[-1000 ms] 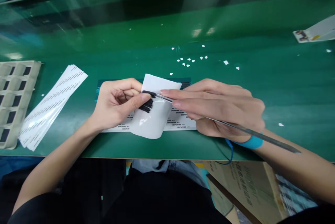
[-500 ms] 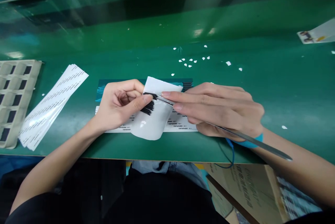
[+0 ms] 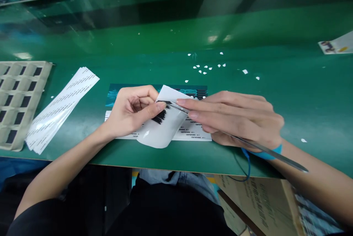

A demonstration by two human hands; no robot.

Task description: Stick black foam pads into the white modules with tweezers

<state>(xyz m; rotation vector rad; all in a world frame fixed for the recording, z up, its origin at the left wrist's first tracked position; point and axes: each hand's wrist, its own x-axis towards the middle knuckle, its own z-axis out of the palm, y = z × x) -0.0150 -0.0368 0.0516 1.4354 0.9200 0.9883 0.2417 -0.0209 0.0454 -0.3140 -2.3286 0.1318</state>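
Above the green table [image 3: 298, 81], the left hand [image 3: 131, 113] pinches a curled white sheet [image 3: 160, 136] between thumb and fingers, right at its black strips [image 3: 160, 118]. The right hand [image 3: 244, 116] holds slim metal tweezers [image 3: 275, 154] in narrowed fingers — their tips at the strips, just beside the other hand's thumb. Beneath lies a printed sheet [image 3: 193, 135]; a compartmented tray [image 3: 46, 70] sits leftward.

One white sheet [image 3: 158, 136] in the left grip [image 3: 134, 113], one metal tool [image 3: 289, 162] in the right grip [image 3: 242, 118]. Beyond both, over ten white scraps [image 3: 245, 71]; left of the left grip, one compartment tray [image 3: 39, 96] and perhaps three overlapping strips [image 3: 63, 109].
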